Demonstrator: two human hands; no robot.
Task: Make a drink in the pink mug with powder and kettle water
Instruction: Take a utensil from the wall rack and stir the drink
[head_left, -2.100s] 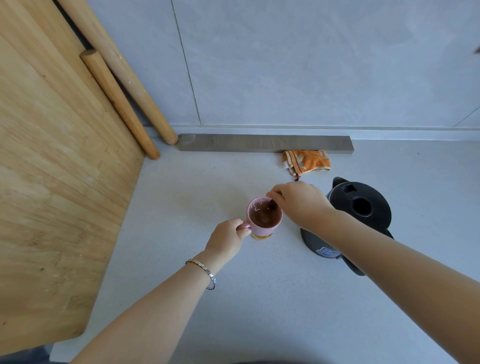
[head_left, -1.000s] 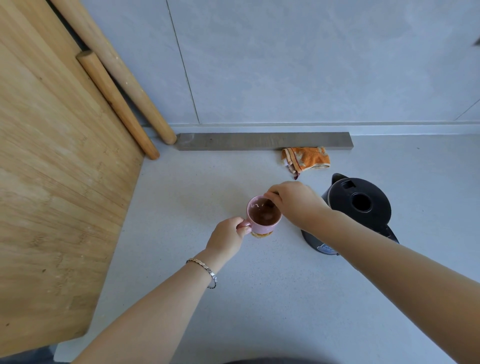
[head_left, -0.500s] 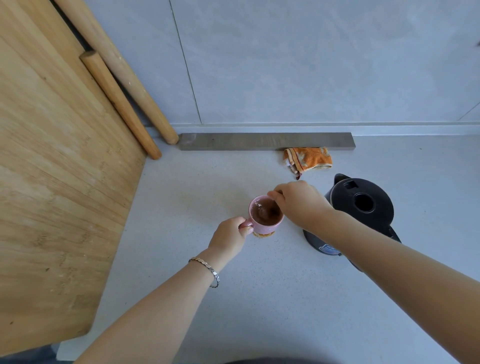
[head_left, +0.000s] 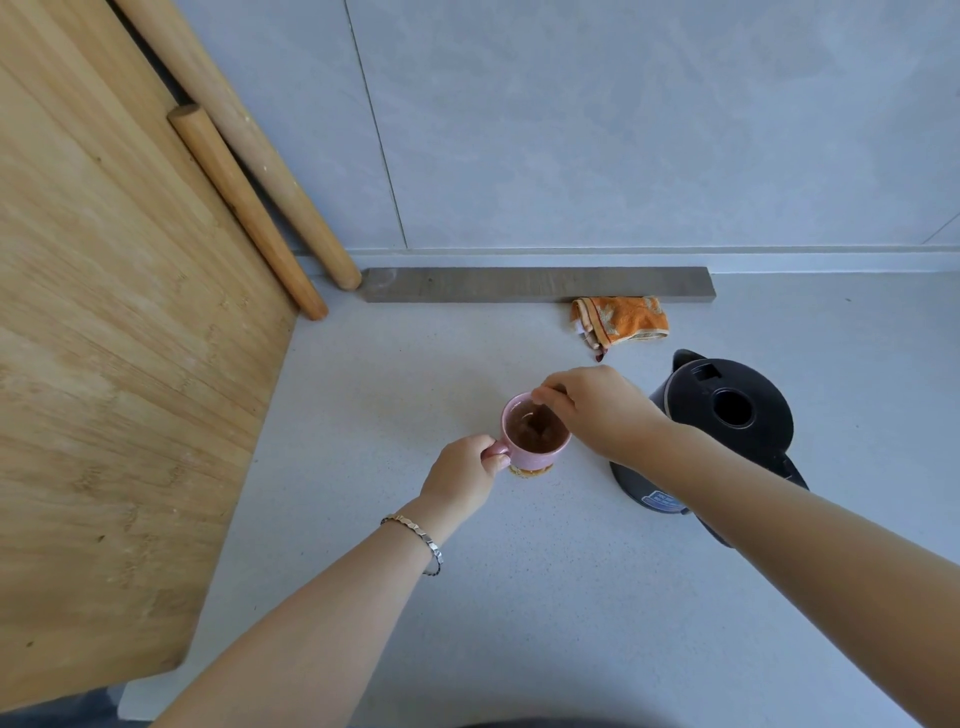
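The pink mug (head_left: 530, 458) stands on a small brownish coaster on the grey counter, holding brown liquid (head_left: 535, 434). My left hand (head_left: 462, 473) grips the mug's handle. My right hand (head_left: 597, 410) hovers over the mug's right rim, fingers pinched on a thin stirrer that dips into the drink; most of the stirrer is hidden by the fingers. The black kettle (head_left: 727, 415) sits just right of the mug, lid shut, partly behind my right forearm.
A large wooden board (head_left: 114, 338) leans at the left with two wooden rolling pins (head_left: 249, 208) against the wall. A grey strip (head_left: 535, 284) lies along the wall base, an orange cloth (head_left: 618, 319) in front of it.
My right hand shifts slightly around the mug's rim, moving the stirrer in the brown drink. My left hand stays on the handle; the mug and the kettle stay in place.
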